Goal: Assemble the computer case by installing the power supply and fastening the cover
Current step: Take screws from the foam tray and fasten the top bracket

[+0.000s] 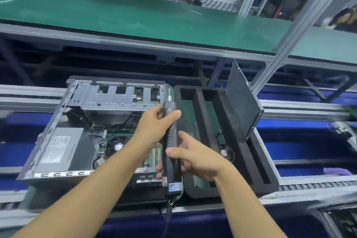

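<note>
While the cover [241, 102] stands aside from the open case [51, 121], left hand [152, 123] grips the screwdriver [170, 137] near its tip and right hand [197, 160] wraps its body, probably steadying it for screws.

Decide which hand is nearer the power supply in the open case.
Left. The left hand grips the screwdriver near its tip, over the case, right of the power supply; the right hand holds the handle farther right.

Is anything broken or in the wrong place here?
Nothing looks broken or spilled. The computer case lies open, and the black cover leans tilted in the foam tray beside it, not yet fitted.
</note>
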The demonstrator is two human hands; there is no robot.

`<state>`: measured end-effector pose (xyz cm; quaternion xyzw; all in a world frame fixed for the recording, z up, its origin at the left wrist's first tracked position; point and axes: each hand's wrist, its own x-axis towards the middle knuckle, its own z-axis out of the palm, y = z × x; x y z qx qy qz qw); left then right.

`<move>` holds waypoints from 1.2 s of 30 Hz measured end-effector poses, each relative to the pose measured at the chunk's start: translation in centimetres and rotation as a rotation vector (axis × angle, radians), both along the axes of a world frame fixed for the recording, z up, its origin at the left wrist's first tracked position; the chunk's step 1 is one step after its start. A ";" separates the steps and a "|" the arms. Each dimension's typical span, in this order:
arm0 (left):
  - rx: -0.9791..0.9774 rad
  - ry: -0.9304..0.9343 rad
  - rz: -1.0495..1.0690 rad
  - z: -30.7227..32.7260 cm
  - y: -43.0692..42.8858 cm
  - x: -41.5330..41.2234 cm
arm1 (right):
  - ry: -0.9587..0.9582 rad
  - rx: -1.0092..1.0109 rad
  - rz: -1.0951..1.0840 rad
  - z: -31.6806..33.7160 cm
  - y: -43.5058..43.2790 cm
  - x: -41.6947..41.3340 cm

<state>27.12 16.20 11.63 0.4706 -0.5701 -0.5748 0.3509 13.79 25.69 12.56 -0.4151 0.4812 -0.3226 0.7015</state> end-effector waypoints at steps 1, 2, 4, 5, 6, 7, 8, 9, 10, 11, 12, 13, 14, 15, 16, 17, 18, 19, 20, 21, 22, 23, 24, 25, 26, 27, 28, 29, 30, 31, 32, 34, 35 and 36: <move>-0.022 0.000 0.034 0.1 0.0 1.2 | 0.003 -0.001 0.063 -0.1 -0.7 0.8; -0.030 0.010 0.063 0.1 0.1 2.7 | 0.002 0.004 0.129 -0.1 -1.4 1.8; -0.024 0.033 0.120 0.1 0.5 6.2 | -0.064 0.042 0.229 -0.5 -2.6 4.7; -0.018 0.040 0.157 0.0 0.8 8.2 | -0.103 0.060 0.272 -0.9 -3.1 6.4; -0.013 0.046 0.200 -0.1 1.2 10.4 | -0.126 0.067 0.315 -1.3 -3.5 8.4; -0.009 0.044 0.248 -0.2 1.7 12.7 | -0.138 0.062 0.367 -2.0 -3.8 10.5; -0.001 0.038 0.303 -0.4 2.4 15.1 | -0.150 0.051 0.428 -2.5 -4.0 12.8; 0.003 0.022 0.359 -0.5 3.1 17.6 | -0.161 0.037 0.487 -3.1 -4.0 15.2; 0.009 0.001 0.408 -0.7 4.0 20.0 | -0.168 0.023 0.536 -3.7 -4.0 17.5; 0.014 -0.004 0.448 -0.9 4.9 22.4 | -0.166 0.004 0.578 -4.2 -3.8 19.9; 0.023 0.022 0.487 -1.3 5.8 24.7 | -0.162 -0.013 0.615 -4.7 -3.6 22.2; 0.032 0.062 0.523 -1.8 6.6 26.9 | -0.152 -0.025 0.643 -5.3 -3.3 24.5; 0.041 0.085 0.558 -2.3 7.4 29.0 | -0.137 -0.031 0.668 -5.9 -3.0 26.7; 0.052 0.083 0.590 -3.1 8.2 31.0 | -0.115 -0.031 0.692 -6.6 -2.7 28.7; 0.070 0.070 0.617 -3.9 9.0 32.9 | -0.090 -0.027 0.715 -7.3 -2.3 30.7; 0.091 0.060 0.636 -4.9 9.7 34.7 | -0.065 -0.015 0.734 -8.1 -1.9 32.5; 0.118 0.056 0.649 -6.2 10.4 36.5 | -0.041 0.004 0.749 -9.0 -1.4 34.3; 0.155 0.058 0.666 -7.6 11.1 38.2 | -0.004 0.023 0.756 -10.1 -0.9 36.1; 0.202 0.052 0.685 -9.0 11.8 39.7 | 0.054 0.035 0.756 -11.2 -0.5 37.7; 0.252 0.030 0.701 -10.6 12.3 40.9 | 0.133 0.039 0.751 -12.4 -0.2 39.2; 0.299 -0.013 0.707 -12.3 12.8 42.0 | 0.218 0.039 0.747 -13.7 0.1 40.5; 0.337 -0.059 0.707 -14.0 13.2 42.8 | 0.294 0.037 0.745 -15.0 0.3 41.6; 0.366 -0.099 0.705 -15.6 13.4 43.5 | 0.351 0.038 0.745 -16.3 0.5 42.6; 0.391 -0.128 0.711 -17.2 13.4 44.0 | 0.400 0.044 0.749 -17.5 0.6 43.5; 0.415 -0.152 0.727 -18.7 13.3 44.5 | 0.445 0.050 0.755 -18.7 0.7 44.4; 0.439 -0.170 0.752 -20.2 13.2 44.9 | 0.495 0.053 0.752 -20.0 0.7 45.3; 0.464 -0.182 0.777 -21.7 12.9 45.3 | 0.546 0.049 0.747 -21.3 0.6 46.1; 0.486 -0.188 0.794 -23.0 12.6 45.6 | 0.594 0.040 0.743 -22.3 0.6 46.8; 0.508 -0.195 0.797 -24.3 12.3 46.0 | 0.637 0.031 0.735 -23.4 0.5 47.4; 0.528 -0.205 0.790 -25.4 12.0 46.3 | 0.669 0.031 0.721 -24.4 0.3 47.9; 0.548 -0.218 0.775 -26.3 11.7 46.6 | 0.690 0.045 0.705 -25.3 0.1 48.3; 0.563 -0.244 0.749 -28.0 11.1 47.2 | 0.727 0.079 0.682 -26.6 -0.3 48.9; 0.561 -0.262 0.739 -28.8 10.8 47.5 | 0.752 0.088 0.684 -27.1 -0.6 49.1; 0.557 -0.280 0.730 -29.3 10.6 47.7 | 0.782 0.087 0.686 -27.7 -0.7 49.3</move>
